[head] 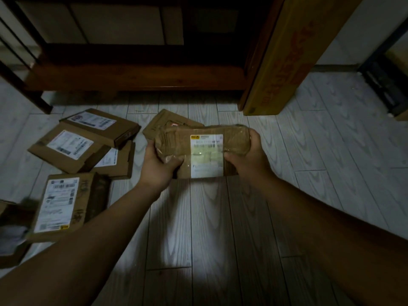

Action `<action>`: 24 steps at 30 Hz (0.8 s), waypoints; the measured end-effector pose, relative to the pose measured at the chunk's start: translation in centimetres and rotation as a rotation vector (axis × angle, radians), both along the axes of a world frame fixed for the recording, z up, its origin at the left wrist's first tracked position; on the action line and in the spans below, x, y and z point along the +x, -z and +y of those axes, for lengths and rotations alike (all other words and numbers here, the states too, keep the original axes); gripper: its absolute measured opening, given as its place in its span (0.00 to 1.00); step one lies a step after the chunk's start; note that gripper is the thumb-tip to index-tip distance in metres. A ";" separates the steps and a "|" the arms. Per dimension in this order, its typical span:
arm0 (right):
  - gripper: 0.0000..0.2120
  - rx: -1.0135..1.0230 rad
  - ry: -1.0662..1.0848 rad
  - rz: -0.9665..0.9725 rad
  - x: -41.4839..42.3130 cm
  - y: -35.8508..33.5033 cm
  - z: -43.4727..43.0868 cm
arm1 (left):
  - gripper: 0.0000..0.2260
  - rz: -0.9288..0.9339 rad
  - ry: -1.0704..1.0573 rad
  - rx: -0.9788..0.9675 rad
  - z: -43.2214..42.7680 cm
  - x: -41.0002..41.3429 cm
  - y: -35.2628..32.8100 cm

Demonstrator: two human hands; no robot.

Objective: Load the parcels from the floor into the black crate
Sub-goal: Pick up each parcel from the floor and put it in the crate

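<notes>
Brown, tape-wrapped cardboard parcel [203, 149] is hovering just above the pale plank floor [320, 133]. The left hand [159, 166] and right hand [249, 155] are each clamping a grip on one end, probably to steady its crumpled bulk for carrying to what looks like the black crate [384, 85], far right.

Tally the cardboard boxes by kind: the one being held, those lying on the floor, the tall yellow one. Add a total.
Held parcel: 1
Floor parcels: 5
Tall yellow carton: 1
Cut-off box, left edge: 1
Total: 8
</notes>
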State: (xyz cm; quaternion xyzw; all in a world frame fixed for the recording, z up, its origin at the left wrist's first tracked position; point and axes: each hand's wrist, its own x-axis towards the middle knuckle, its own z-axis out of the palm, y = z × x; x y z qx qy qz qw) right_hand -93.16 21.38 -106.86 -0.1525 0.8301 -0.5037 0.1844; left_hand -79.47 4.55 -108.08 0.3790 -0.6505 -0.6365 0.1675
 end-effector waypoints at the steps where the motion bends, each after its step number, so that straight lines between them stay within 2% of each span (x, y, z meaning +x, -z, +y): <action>1: 0.35 -0.019 -0.004 0.018 -0.2 -0.7 -0.3 | 0.31 0.011 -0.017 -0.024 -0.2 -0.2 -0.6; 4: 0.35 -0.091 0.017 0.044 -0.6 -2.9 -1.3 | 0.32 0.072 -0.083 -0.043 -1.3 -0.9 -2.9; 6: 0.35 -0.143 0.029 0.073 -0.9 -5.1 -1.9 | 0.28 0.147 -0.102 -0.048 -2.5 -1.2 -5.3; 10: 0.34 -0.225 0.000 0.084 -1.1 -12.9 -3.5 | 0.26 0.243 -0.081 -0.098 -4.1 -0.8 -13.6; 17: 0.35 -0.232 -0.066 0.060 2.2 -34.6 -5.2 | 0.26 0.174 -0.064 -0.171 -5.1 3.9 -35.6; 24: 0.37 -0.235 -0.111 -0.039 10.3 -57.9 -4.7 | 0.27 0.144 0.032 -0.195 -6.0 12.1 -60.1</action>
